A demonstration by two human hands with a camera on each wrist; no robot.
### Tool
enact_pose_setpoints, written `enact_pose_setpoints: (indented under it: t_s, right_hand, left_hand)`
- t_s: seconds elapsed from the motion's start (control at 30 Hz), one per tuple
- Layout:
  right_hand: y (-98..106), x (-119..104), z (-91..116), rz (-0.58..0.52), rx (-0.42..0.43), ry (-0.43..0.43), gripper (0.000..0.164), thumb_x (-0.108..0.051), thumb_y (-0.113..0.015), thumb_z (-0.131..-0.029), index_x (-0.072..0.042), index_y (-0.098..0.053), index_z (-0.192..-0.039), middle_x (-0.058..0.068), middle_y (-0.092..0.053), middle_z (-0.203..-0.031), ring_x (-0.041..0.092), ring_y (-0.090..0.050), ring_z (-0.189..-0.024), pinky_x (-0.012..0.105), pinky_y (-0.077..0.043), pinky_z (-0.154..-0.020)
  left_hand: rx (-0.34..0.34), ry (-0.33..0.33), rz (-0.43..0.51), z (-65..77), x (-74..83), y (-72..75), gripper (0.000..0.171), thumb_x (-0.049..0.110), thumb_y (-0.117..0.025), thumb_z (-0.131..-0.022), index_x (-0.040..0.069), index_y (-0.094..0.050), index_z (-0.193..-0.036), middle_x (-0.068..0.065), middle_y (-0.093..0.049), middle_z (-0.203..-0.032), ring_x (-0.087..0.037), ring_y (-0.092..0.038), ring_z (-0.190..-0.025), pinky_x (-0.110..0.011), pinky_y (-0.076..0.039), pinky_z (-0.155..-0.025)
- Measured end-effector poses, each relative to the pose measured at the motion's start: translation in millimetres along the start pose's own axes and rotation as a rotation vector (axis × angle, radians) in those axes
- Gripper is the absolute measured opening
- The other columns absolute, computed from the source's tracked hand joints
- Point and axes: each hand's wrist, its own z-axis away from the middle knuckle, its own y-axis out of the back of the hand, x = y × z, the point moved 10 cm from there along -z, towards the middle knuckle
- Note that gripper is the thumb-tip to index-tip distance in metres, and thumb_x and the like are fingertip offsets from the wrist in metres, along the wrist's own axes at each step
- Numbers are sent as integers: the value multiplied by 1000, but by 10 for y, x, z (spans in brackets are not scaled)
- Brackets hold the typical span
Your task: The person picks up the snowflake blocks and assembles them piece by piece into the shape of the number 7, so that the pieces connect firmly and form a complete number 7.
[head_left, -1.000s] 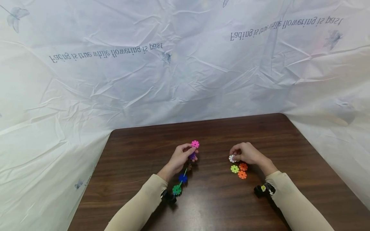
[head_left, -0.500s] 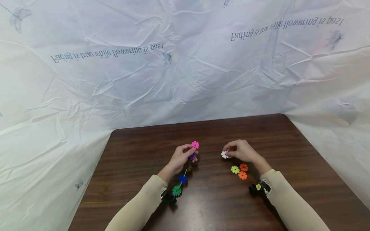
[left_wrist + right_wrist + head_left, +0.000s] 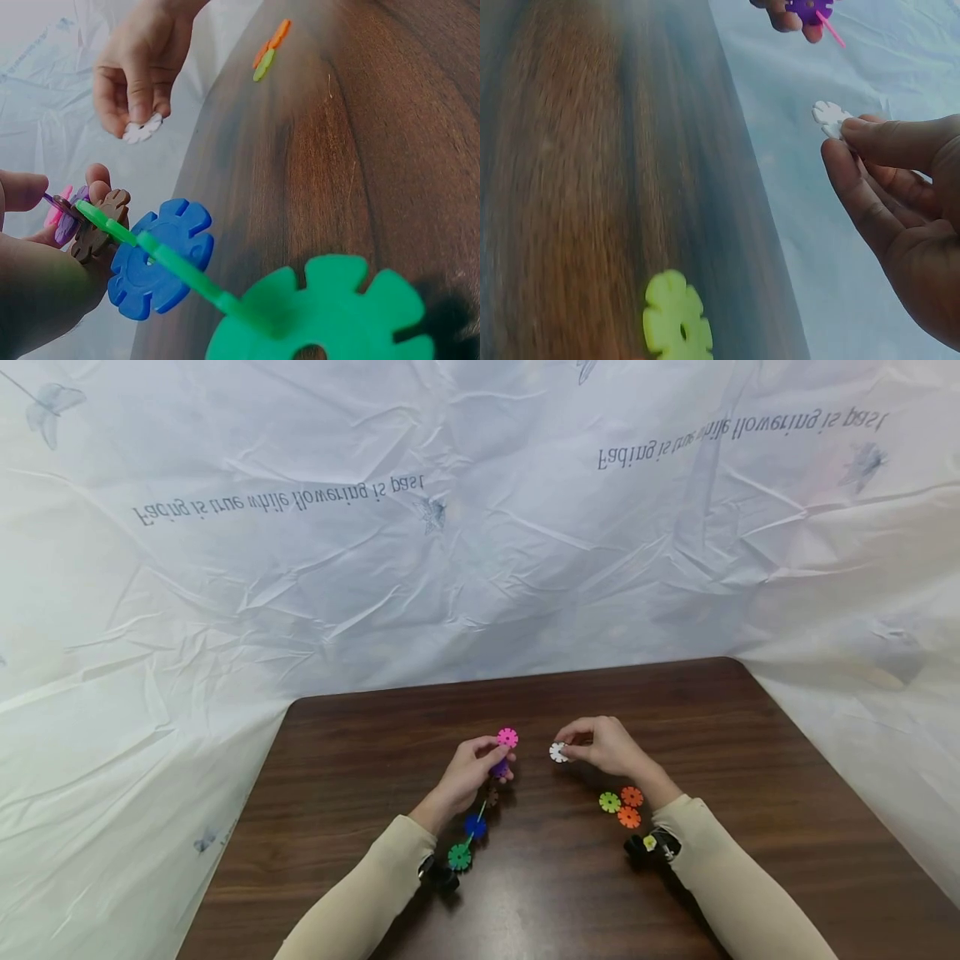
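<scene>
My left hand (image 3: 467, 773) pinches a chain of notched plastic snowflake discs near its far end. A pink disc (image 3: 507, 738) tops the chain, beside a purple disc (image 3: 810, 9) at the fingers. Toward the wrist follow a brown disc (image 3: 100, 225), a blue disc (image 3: 161, 259) and a large-looking green disc (image 3: 330, 311), with light green discs seen edge-on linking them. My right hand (image 3: 606, 748) holds a white snowflake disc (image 3: 558, 752) between thumb and fingertips, a short gap to the right of the pink disc.
On the dark wooden table (image 3: 540, 893), a yellow-green disc (image 3: 609, 802) lies beside an upper orange disc (image 3: 632, 797) and a lower orange disc (image 3: 629, 817), left of the right forearm. A white printed sheet (image 3: 480, 568) hangs behind the table's far edge.
My right hand has carried the white disc leftward and slightly away from me, off the group of loose discs toward the chain. The left hand and its chain have stayed nearly still.
</scene>
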Motion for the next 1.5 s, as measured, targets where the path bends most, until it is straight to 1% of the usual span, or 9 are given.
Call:
enact_pose_setpoints:
  t_s: [0.13,0.4,0.63,0.77,0.87,1.07,1.2,1.3,1.5]
  right_hand:
    - [-20,-38,-39,13,26,11,13,-14,-76,-86,-18,-75,-98,-7,-69,-79,4,-64,-66,24,-53,-59]
    - [-58,-148,-73,2,62,42,15,-14,-77,-85,-17,-75,-99,-5,-71,-88,9,-64,-77,24,-54,-66]
    - [-109,-245,-92,-11,114,89,16,-12,-76,-85,-18,-75,-99,-6,-71,-91,7,-64,-80,28,-57,-71]
    - [-128,-305,-102,-43,154,119,15,-13,-76,-85,-20,-74,-98,-7,-70,-90,7,-65,-81,32,-58,-72]
    - [-144,-334,-105,-69,170,128,14,-12,-76,-85,-20,-74,-96,-7,-70,-89,7,-65,-80,33,-59,-71]
    - [-188,-356,-115,-95,168,126,12,-12,-75,-86,-19,-73,-95,-6,-68,-87,8,-65,-78,33,-59,-70]
    - [-199,-366,-118,-99,174,134,12,-11,-76,-85,-19,-73,-94,-6,-68,-86,8,-65,-77,31,-59,-70]
    - [-203,-387,-112,-98,184,154,13,-9,-76,-85,-18,-73,-93,-6,-67,-86,7,-65,-77,29,-59,-69]
    - [-207,-477,-88,-85,213,237,12,-6,-76,-84,-16,-75,-91,-5,-69,-86,8,-66,-77,32,-59,-67]
  left_hand:
    - [6,4,-5,1,-12,7,39,21,-55,-101,-9,-56,-126,-32,-62,-115,-13,-67,-70,-39,-59,-76]
    - [3,5,5,3,-24,1,36,20,-56,-101,-8,-58,-124,-34,-62,-114,-13,-67,-69,-34,-59,-73]
    - [4,3,12,-5,-26,0,36,19,-57,-100,-8,-58,-124,-35,-62,-114,-13,-67,-69,-28,-59,-69]
    - [7,3,23,-3,-20,3,34,18,-56,-100,-8,-59,-122,-36,-61,-114,-13,-67,-69,-27,-58,-67]
    - [7,0,26,-5,-23,4,33,19,-57,-100,-7,-60,-120,-36,-62,-113,-13,-68,-69,-28,-59,-68]
    - [-6,5,25,-6,-23,-12,34,20,-58,-99,-8,-60,-119,-37,-60,-115,-14,-69,-71,-30,-60,-70]
    - [-23,9,16,7,-15,-30,35,20,-58,-99,-9,-60,-119,-39,-59,-116,-14,-69,-71,-30,-60,-71]
    - [-38,4,15,15,-8,-44,36,19,-58,-99,-11,-59,-120,-41,-57,-116,-13,-69,-70,-30,-60,-71]
    - [-58,-20,21,26,15,-68,41,19,-56,-100,-15,-55,-124,-40,-59,-113,-13,-69,-70,-32,-60,-73]
